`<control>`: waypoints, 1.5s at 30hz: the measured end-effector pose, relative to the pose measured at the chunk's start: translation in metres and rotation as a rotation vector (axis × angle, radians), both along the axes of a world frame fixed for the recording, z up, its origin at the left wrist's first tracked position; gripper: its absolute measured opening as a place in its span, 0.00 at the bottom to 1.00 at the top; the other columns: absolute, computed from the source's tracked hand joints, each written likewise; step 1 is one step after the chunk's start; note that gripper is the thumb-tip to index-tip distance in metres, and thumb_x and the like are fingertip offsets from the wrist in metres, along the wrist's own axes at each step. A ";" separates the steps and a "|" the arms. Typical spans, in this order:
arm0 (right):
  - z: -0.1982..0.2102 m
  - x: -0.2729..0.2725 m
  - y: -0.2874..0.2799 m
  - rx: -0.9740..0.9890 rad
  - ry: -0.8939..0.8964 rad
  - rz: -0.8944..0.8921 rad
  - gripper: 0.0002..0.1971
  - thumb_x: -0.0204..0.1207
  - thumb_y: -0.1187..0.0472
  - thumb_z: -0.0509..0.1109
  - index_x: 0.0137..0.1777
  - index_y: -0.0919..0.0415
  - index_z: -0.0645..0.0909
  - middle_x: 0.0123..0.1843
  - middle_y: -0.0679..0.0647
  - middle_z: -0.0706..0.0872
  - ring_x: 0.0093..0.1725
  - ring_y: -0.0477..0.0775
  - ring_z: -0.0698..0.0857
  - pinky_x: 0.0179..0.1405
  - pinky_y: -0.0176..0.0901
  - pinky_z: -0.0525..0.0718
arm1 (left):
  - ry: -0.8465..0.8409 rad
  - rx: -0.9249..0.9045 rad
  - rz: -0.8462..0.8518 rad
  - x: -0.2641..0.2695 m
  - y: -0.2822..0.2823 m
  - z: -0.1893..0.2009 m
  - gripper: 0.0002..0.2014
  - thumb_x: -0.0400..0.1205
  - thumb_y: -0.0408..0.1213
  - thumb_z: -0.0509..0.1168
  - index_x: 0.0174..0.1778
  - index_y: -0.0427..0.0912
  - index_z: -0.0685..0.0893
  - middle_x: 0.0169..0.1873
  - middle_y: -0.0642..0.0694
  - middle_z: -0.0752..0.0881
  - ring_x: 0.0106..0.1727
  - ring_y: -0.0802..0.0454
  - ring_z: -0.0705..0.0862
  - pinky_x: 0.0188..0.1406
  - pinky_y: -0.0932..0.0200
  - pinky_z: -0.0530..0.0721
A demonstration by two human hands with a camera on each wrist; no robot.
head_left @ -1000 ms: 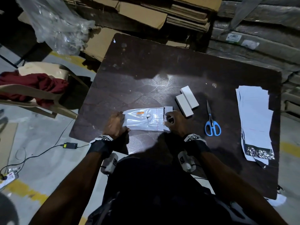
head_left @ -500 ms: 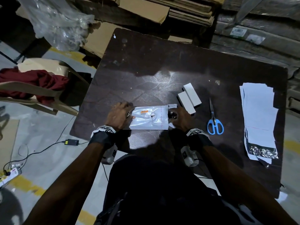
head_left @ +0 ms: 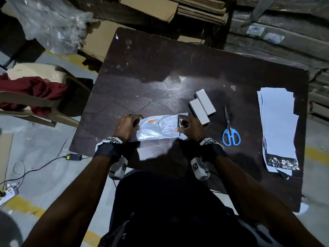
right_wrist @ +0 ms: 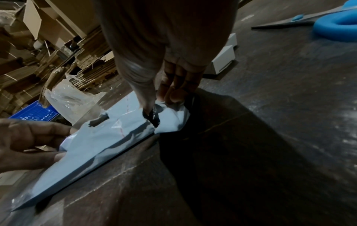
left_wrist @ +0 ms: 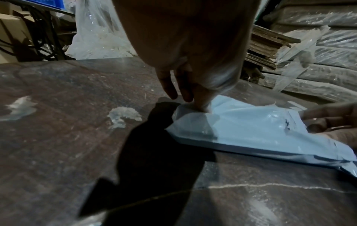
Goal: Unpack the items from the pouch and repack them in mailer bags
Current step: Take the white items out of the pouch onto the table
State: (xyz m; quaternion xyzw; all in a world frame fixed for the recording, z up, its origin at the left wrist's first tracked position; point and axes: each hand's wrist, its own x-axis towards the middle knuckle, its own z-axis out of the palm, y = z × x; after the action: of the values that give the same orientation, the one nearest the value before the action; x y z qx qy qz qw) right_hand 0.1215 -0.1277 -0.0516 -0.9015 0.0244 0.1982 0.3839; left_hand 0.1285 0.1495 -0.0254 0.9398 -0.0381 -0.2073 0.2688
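A white plastic pouch (head_left: 158, 128) lies flat near the front edge of the dark table (head_left: 160, 68), with an orange label and a small tear on top. My left hand (head_left: 136, 123) grips its left end, the thumb pressing into the plastic (left_wrist: 201, 105). At the slit right end my right hand (head_left: 179, 124) pinches the plastic between thumb and fingers (right_wrist: 164, 97), and a dark opening shows there. Something flat fills the pouch (right_wrist: 108, 140); what it is stays hidden. Two white boxes (head_left: 203, 107) lie side by side just beyond my right hand.
Blue-handled scissors (head_left: 230, 132) lie right of the boxes. A stack of white mailer bags (head_left: 277, 125) sits at the table's right edge. Cardboard and clear plastic are piled behind the table. A chair with red cloth (head_left: 32, 91) stands on the left.
Both hands keep hold of the pouch at the same spot on the table. The right hand's thumb and fingers have shifted at the slit end, parting it a little.
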 end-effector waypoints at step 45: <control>0.004 -0.014 -0.026 0.014 -0.141 0.125 0.25 0.65 0.60 0.82 0.63 0.56 0.84 0.57 0.56 0.85 0.51 0.55 0.85 0.44 0.33 0.77 | -0.128 0.213 -0.068 -0.003 -0.015 0.001 0.12 0.75 0.37 0.74 0.55 0.46 0.90 0.43 0.40 0.89 0.46 0.38 0.86 0.44 0.53 0.80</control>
State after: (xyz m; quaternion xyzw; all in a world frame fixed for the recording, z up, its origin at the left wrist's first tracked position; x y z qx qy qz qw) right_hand 0.1077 -0.1533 -0.0477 -0.9103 -0.0603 0.1581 0.3777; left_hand 0.1255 0.1340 -0.0242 0.9726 -0.0647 -0.1585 0.1572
